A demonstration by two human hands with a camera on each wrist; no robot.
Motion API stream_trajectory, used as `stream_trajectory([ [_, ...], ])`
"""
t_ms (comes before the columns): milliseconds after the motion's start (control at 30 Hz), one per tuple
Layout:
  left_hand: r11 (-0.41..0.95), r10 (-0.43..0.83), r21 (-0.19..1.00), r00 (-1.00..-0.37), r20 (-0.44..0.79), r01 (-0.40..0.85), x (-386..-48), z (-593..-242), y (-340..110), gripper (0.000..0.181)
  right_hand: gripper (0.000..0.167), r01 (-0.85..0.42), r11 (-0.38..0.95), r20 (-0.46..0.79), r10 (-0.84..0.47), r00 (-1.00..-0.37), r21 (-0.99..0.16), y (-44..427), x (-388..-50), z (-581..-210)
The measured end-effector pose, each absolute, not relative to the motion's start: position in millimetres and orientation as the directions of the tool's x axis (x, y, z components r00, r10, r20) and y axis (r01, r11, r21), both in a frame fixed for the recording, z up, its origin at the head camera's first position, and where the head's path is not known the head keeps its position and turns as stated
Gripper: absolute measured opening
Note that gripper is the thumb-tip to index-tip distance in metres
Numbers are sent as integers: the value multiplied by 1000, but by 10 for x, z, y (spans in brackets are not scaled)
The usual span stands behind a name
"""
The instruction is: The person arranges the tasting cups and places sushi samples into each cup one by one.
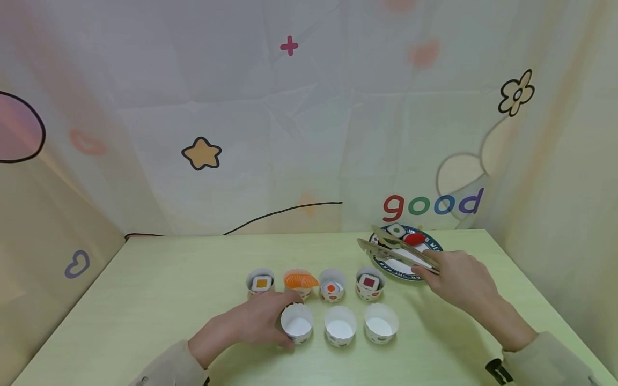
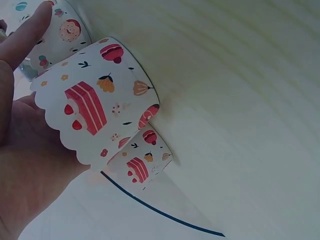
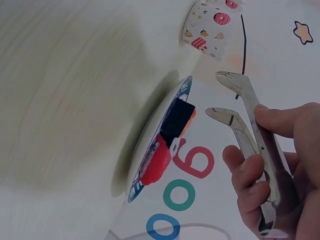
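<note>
My left hand [image 1: 258,319] curves round the front-left white paper cup [image 1: 297,324], thumb on its near side, fingers at its far side. In the left wrist view this cup [image 2: 97,97] shows cake and macaron prints. My right hand [image 1: 461,279] holds metal tongs [image 1: 405,252] above a blue-rimmed plate [image 1: 403,272]. The tong tips stand apart with nothing between them. On the plate lie a toy sushi roll with a green centre [image 1: 396,230], a red piece [image 1: 414,239] and a dark-wrapped piece [image 3: 176,119].
Behind the front cups stand cups with a yellow-centred roll [image 1: 262,283], orange salmon sushi [image 1: 300,280], an orange-red-centred piece [image 1: 331,288] and a red-centred roll [image 1: 369,282]. Right of my left hand are two more cups, a middle cup [image 1: 340,327] and a right cup [image 1: 381,323].
</note>
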State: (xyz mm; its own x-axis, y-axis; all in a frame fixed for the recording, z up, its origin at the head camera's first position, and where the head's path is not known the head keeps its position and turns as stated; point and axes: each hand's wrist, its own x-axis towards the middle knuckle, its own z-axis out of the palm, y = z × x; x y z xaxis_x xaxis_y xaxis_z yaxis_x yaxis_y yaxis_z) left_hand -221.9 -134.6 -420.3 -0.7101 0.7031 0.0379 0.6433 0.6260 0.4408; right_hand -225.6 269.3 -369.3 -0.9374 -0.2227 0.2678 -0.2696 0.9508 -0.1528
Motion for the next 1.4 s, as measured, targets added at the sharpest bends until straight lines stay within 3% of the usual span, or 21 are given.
stream_trajectory([
  [400,634,698,448,-716,19,630,-2243,-4220,-1339,64,37,-189,966,225,-147,-963,-178,2784,-2299,-3743],
  [700,636,700,441,-714,17,634,-2238,-4211,-1346,65,49,-169,966,210,-127,-969,-195,2847,-2339,-3757],
  [1400,633,703,436,-711,24,640,-2231,-4209,-1334,65,57,-133,961,143,-100,-985,-244,2954,-2478,-3781],
])
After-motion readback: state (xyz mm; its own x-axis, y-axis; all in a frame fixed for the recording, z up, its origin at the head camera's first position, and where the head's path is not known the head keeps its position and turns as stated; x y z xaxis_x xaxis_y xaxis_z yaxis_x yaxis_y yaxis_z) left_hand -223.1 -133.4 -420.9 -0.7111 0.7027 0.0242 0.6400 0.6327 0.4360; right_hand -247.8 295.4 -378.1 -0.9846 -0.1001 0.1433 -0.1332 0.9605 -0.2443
